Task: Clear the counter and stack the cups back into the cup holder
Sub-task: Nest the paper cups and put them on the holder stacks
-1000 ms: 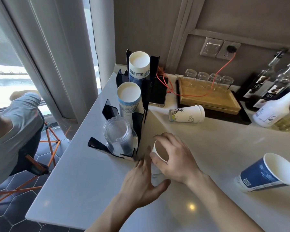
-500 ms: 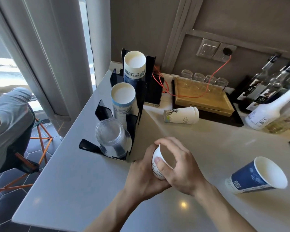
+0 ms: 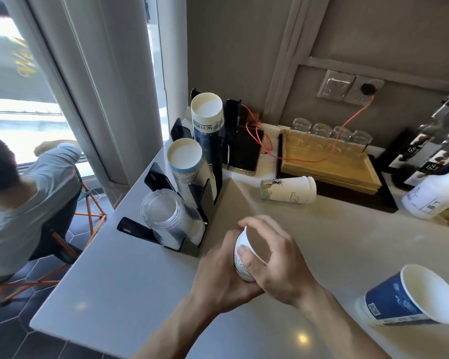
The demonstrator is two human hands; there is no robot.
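Both hands hold a small white paper cup (image 3: 240, 263) with line drawings just above the counter. My left hand (image 3: 218, 275) cups it from the left and below; my right hand (image 3: 278, 263) wraps its rim from the right. The black stepped cup holder (image 3: 192, 193) stands to the upper left with three slanted stacks: clear plastic cups (image 3: 166, 216) in front, paper cups (image 3: 186, 161) in the middle, taller paper cups (image 3: 208, 112) behind. A white printed cup (image 3: 288, 193) lies on its side further back. A blue cup (image 3: 410, 299) lies on its side at the right.
A wooden tray (image 3: 329, 164) with upturned glasses sits at the back, beside a phone (image 3: 244, 151) on an orange cable. Bottles (image 3: 430, 161) and a white bottle (image 3: 433, 198) stand at the far right. The counter edge (image 3: 88, 255) drops left toward a seated person (image 3: 24, 198).
My left hand moved in from flat on the counter and closed around the small white cup. Both hands lifted it slightly. The view shifted a little.
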